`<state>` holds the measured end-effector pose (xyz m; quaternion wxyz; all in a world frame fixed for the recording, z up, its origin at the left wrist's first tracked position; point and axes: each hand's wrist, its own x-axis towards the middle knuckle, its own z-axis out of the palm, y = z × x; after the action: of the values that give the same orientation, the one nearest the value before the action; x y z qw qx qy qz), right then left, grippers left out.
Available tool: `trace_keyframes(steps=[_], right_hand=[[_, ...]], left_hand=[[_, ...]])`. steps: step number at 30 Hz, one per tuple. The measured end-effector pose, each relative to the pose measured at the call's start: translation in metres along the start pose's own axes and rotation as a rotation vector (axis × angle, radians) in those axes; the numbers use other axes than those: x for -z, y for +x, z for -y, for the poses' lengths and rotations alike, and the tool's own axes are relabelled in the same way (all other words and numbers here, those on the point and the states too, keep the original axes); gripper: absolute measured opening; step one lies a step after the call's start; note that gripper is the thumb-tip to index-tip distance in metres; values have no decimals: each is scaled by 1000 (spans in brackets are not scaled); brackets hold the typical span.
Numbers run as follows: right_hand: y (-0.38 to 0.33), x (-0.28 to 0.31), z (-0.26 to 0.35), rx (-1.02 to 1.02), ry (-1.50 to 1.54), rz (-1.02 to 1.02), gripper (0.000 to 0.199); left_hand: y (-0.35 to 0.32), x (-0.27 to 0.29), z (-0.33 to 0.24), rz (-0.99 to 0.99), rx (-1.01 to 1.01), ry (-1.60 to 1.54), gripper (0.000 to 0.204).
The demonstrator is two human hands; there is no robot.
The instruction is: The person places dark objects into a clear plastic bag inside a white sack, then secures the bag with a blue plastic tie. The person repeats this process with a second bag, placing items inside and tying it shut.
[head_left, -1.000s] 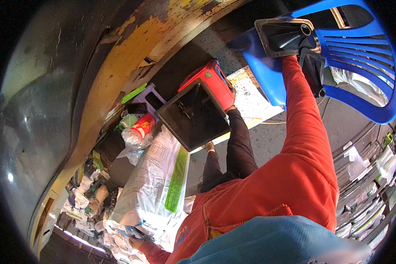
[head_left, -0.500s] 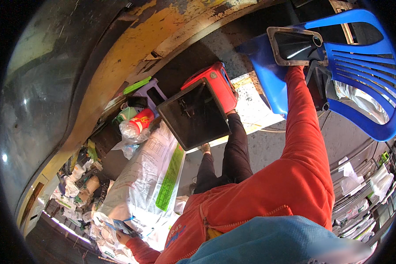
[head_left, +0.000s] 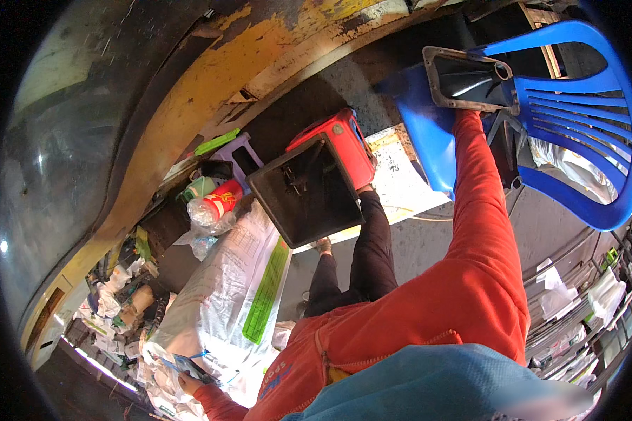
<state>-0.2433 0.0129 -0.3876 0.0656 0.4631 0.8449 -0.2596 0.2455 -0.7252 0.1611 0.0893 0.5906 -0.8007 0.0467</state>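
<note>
My right arm reaches up to a blue plastic chair [head_left: 428,140] at the upper right. My right hand [head_left: 468,114] is almost wholly hidden behind a dark, hollow rectangular part with a tan rim and a round hole [head_left: 470,78]; its fingers do not show. Below that part, a second dark piece [head_left: 504,151] lies against the chair. Low on the left, my left hand [head_left: 189,383] is closed at the edge of a small dark bluish thing [head_left: 187,365], whose kind is unclear. White plastic bags surround it.
A dark square tray [head_left: 305,193] stands before a red stool [head_left: 344,144], near my legs. A long white sack with a green stripe [head_left: 225,281] lies left. Beyond are a purple stool [head_left: 242,158], a red wrapped item [head_left: 223,198] and a curved yellow-and-black metal body [head_left: 168,126]. Racks [head_left: 569,302] stand right.
The whole view has shifted slightly, with most things a little lower and further left. Both hands keep about the same places beside the things near them.
</note>
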Motion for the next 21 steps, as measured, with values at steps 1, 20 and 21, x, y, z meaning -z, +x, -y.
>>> trace_keyframes(steps=[1, 20, 21], right_hand=[[1, 0, 0, 1, 4, 2, 27], [-49, -1, -58, -70, 260, 125, 25], [-48, 1, -55, -81, 316, 105, 25]], left_hand=[[1, 1, 0, -5, 10, -7, 41], [7, -1, 13, -5, 29, -107, 37], [6, -2, 12, 15, 43, -111, 37]])
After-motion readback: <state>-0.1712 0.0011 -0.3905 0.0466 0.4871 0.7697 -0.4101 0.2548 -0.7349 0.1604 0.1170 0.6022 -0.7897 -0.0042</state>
